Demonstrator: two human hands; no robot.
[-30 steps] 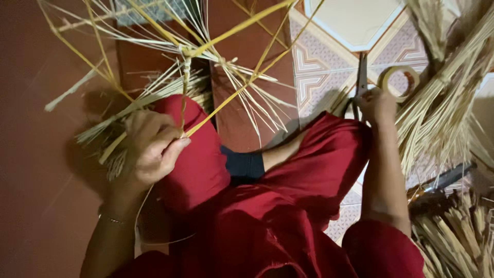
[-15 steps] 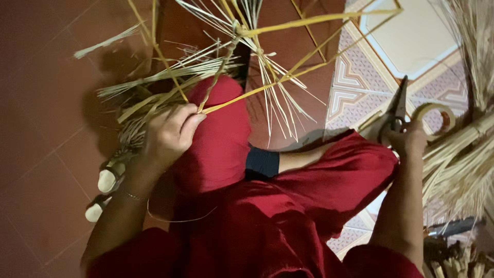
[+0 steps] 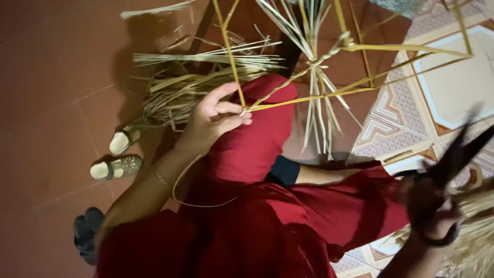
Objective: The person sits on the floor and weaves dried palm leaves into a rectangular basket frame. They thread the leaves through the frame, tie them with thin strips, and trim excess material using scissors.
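Scissors now lifted in right hand — left hand pinches the straw frame joint; steady it, cut close.

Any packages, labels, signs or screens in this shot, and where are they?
None in view: only the left hand pinching yellow straw strips over the red-clothed knee, the blurred right hand gripping dark scissors, pale sandals on the red floor tiles, and patterned tiles at right.
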